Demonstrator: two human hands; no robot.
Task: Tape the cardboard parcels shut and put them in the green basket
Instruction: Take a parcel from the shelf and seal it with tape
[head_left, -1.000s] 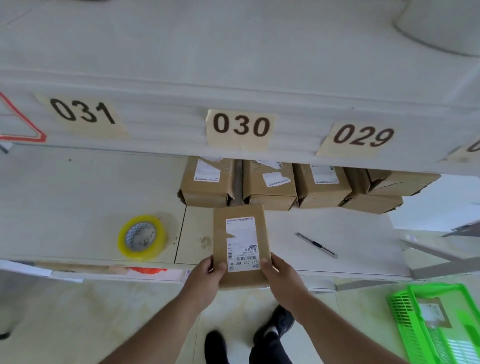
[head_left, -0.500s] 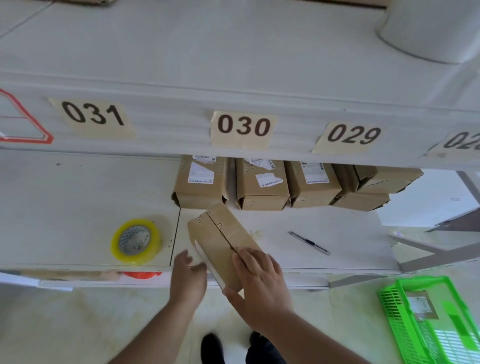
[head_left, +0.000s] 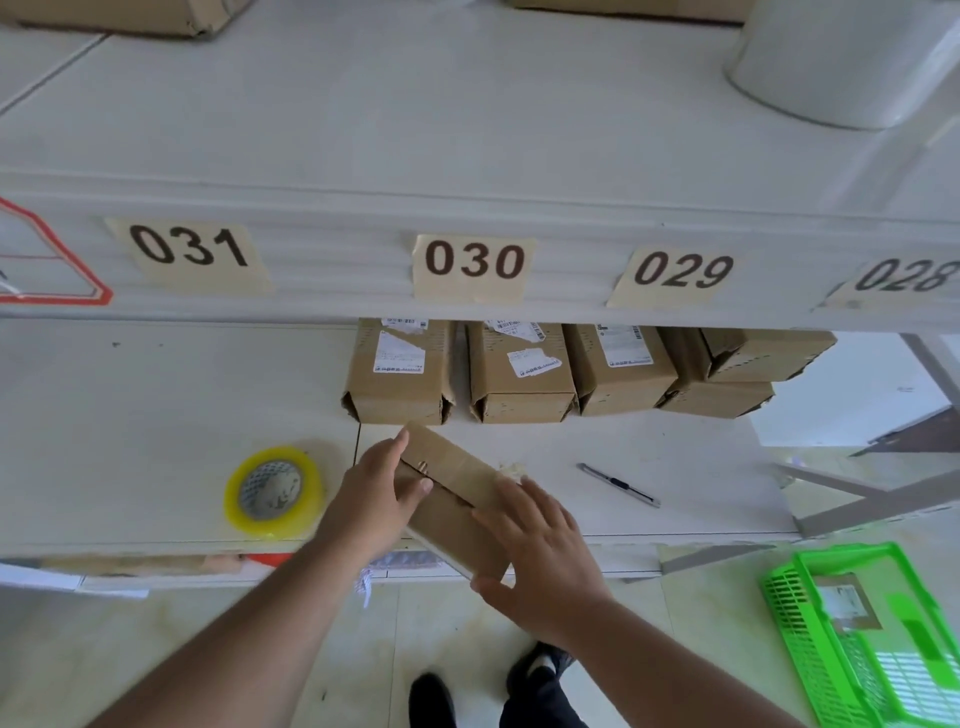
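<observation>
Resting on the front edge of the lower shelf, angled, seam side up and part overhanging the lip, 1 cardboard parcel is being held between 2 hands. The left hand is being laid against the parcel's far left end, fingers fairly straight, thumb on the top face beside the seam; whether it is pressing or clasping cannot be told. The right hand is being spread over the near end, fingers on the top face, thumb hooked under the near corner: a loose grasp on the parcel.

Nearby items are being recorded as follows. Item 1: yellow tape roll, flat on the shelf, well to the left of the parcel, untouched. Item 2: utility knife, on the shelf to the right, apart from both hands. Item 3: row of parcels, at the back of the shelf under labels 030 and 029. Item 4: green basket, on the floor at lower right, 1 parcel apparently inside.

Step judged in hand: the parcel is being positioned for taping, its seam apparently not yet sealed. Next move judged: 1 hand is to be freed for the tape roll while the flaps are being held closed by the other.
</observation>
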